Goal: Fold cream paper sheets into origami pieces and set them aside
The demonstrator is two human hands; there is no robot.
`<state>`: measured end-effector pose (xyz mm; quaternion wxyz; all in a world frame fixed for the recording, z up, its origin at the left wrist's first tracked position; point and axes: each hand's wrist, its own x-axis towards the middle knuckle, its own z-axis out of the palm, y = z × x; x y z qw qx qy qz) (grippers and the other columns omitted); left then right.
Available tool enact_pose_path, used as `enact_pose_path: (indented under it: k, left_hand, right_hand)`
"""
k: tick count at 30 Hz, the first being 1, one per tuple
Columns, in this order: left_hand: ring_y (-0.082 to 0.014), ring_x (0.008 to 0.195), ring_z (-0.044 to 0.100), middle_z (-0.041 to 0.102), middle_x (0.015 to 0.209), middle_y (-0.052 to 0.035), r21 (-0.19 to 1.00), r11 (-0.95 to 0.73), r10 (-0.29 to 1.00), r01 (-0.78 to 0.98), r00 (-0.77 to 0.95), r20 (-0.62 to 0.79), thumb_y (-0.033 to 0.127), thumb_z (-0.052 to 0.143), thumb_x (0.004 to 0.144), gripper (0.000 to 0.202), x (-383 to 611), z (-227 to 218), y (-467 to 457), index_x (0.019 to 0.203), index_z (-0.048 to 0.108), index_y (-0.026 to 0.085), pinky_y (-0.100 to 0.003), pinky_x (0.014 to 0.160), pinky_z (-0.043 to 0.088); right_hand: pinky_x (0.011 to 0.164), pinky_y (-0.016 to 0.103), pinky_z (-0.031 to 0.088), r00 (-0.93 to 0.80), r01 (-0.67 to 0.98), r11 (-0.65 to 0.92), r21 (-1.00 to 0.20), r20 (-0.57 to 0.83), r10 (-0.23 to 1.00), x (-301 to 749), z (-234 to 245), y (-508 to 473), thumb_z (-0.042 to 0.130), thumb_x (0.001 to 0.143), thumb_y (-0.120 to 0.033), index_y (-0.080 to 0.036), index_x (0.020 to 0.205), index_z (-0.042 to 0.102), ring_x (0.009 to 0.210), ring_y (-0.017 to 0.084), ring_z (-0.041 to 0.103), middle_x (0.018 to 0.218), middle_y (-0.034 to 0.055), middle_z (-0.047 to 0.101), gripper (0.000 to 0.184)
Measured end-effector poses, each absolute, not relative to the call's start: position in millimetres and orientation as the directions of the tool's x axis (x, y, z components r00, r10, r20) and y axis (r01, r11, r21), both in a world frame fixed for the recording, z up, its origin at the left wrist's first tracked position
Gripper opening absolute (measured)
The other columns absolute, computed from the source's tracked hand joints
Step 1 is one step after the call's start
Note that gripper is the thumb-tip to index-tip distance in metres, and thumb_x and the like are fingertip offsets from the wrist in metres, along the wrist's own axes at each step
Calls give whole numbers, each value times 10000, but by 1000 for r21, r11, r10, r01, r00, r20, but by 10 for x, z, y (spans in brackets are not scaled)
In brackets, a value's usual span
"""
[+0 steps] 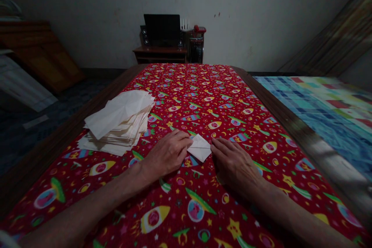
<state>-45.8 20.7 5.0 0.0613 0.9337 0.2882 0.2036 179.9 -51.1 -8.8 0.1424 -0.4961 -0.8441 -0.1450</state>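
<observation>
A small white sheet of paper [200, 148], folded into a diamond shape with a crease line across its middle, lies on the red patterned cloth [192, 186]. My left hand [171, 151] is closed, its curled fingertips gripping the paper's left corner. At the right corner, my right hand [234, 162] has its fingers together and bent down, pinching the edge. Both thumbs are mostly hidden. To the left of my left hand rests a loose stack of white paper sheets [122, 118], the top one showing creases.
The cloth covers a long table with a dark wooden edge [270, 108]. Beyond its far end stand a monitor [162, 29] and speakers on a small brown desk [159, 51]. A checkered bed cover [314, 116] is at the right, a wooden cabinet [37, 54] at the left.
</observation>
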Motion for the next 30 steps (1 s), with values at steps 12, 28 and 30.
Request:
enact_pose_path:
  k: [12,28,30]
  left_hand:
    - [-169,876,540,569,910,-37,326,-803,592,499,736,330,235,487,925,122,-418,21,316,919,588,167,-306,797,469]
    - [-182,910,528,546,939,-46,325,-776,626,540,720,299,189,487,921,103,-344,46,204,936,582,152,-321,823,468]
    - [-181,902,534,546,936,-47,326,-772,632,545,716,298,191,485,921,108,-346,37,200,939,584,151,-321,817,471]
  right_hand:
    - [610,275,396,-350,918,394,-52,367,862,1796,-32,-376,363,969,-340,-200,782,610,667,156,523,731,50,575,340]
    - [465,238,238,-148,958,165,-236,87,985,1795,110,-197,500,888,-387,-183,716,627,488,114,506,590,15,614,295]
    - [466,229,245,-186,934,195,-300,58,981,1836,105,-189,504,885,-379,-181,726,635,490,104,495,587,3,607,286]
